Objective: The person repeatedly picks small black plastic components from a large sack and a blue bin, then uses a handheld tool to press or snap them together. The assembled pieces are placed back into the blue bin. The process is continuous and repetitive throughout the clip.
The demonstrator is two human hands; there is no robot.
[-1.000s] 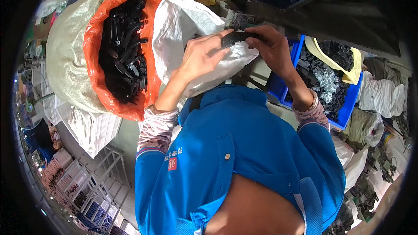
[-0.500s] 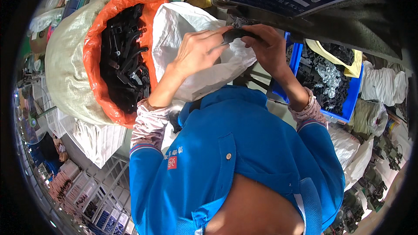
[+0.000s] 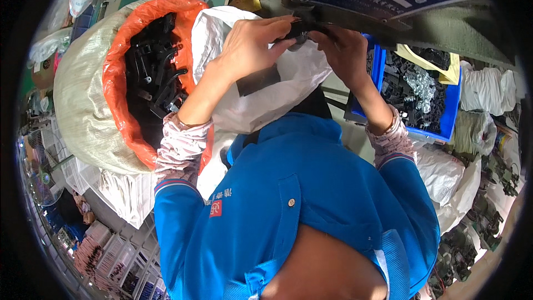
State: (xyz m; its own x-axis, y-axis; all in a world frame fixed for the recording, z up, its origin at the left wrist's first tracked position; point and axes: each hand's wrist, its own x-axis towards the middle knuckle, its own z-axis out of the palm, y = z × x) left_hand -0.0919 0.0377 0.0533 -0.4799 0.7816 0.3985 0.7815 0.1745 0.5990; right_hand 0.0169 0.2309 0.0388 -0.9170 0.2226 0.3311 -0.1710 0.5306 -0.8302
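Both hands, left hand [image 3: 252, 41] and right hand [image 3: 341, 50], pinch a small black part [image 3: 297, 29] at twelve o'clock, seemingly mid-fitting under the machine edge [image 3: 355, 19]; next calls for steady alignment.

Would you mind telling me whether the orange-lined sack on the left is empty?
No, the orange-lined sack holds a heap of black plastic parts, visible through its open mouth beside the left hand.
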